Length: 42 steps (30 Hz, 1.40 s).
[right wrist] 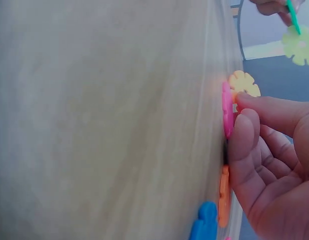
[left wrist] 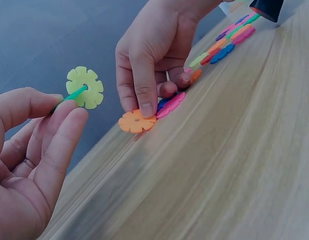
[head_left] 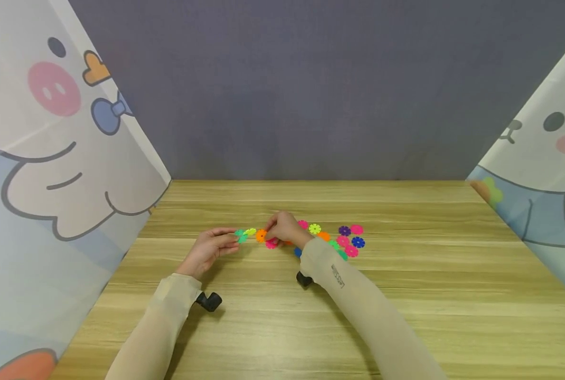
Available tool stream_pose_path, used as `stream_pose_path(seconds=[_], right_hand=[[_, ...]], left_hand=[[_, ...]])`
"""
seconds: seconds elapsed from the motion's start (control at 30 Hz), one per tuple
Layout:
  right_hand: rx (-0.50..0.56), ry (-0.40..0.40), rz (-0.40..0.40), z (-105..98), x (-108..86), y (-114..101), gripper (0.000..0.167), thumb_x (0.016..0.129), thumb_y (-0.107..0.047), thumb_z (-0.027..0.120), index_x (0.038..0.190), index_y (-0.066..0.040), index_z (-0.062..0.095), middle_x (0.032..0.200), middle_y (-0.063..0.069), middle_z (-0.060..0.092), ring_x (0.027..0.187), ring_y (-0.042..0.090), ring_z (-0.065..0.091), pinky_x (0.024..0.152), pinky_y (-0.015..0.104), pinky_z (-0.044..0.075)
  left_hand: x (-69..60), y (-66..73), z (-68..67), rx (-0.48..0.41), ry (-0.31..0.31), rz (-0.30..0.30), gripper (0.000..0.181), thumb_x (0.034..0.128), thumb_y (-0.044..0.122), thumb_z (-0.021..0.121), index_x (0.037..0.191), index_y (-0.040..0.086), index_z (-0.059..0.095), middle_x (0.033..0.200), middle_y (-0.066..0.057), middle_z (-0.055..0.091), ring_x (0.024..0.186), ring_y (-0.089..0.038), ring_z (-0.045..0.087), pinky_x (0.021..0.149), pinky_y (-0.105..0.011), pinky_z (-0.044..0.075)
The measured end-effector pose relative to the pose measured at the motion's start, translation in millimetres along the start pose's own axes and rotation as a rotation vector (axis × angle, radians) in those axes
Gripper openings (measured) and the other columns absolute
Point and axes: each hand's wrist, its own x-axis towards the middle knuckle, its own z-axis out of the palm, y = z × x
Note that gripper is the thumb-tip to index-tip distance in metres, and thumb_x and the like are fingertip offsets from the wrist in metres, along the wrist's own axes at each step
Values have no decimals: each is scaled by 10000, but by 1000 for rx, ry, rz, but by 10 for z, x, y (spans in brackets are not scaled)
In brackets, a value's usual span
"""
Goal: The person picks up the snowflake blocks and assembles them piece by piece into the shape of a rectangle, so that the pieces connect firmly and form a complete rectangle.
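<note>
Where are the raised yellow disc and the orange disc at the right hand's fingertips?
Raised yellow disc (left wrist: 91, 81): left wrist view, face, just off centre.
Orange disc (left wrist: 132, 123): left wrist view, upper face, beside centre hole.

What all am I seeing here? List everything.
Table: one, wood-toned, centre
Joined discs: at least two, green and yellow, in left hand
Pinched disc: one, orange, in right hand
Other discs: over ten, pink, orange, yellow, green, blue, purple, on table, mostly rightward
Backdrop: one, grey, behind table
Cartoon panels: two, mostly white, either side
Wrist devices: two, black, at wrists
Sleeves: two, cream, on the arms
Left hand, right hand: one each, bare, over table
</note>
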Motion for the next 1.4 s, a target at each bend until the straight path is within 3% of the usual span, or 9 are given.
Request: stream_pose_path(seconds=[0.33,0.83,1.13,1.4], right_hand=[[237,-48,-10,-105,-23,161,132,841,68,725,968,93,697,757,128,689,558,165,651,572,326,590],[310,13,-36,-440,-282,210,188,882,65,696,1062,120,696,930,195,721,747,289,730,695,392,601],[357,11,-70,-548,-442,249,168,906,65,659,1058,136,671,913,184,704,719,245,717,744,449,592],[466,8,-38,-597,-594,296,195,935,68,619,1112,149,632,873,166,709,699,193,716,720,385,599]], left_hand=[[77,-9,73,31,3,-10,423,984,-30,569,1361,-179,447,983,-83,645,823,-145,699,807,-294,573],[160,-25,260,56,-28,1,388,978,-49,557,1328,-193,474,971,-97,658,811,-160,699,803,-305,577],[196,-62,358,52,-59,-6,386,978,-54,553,1331,-191,484,987,-116,661,831,-178,703,803,-310,577],[190,-91,463,39,-86,-8,382,963,-78,559,1317,-202,487,942,-95,671,803,-184,708,781,-309,583]])
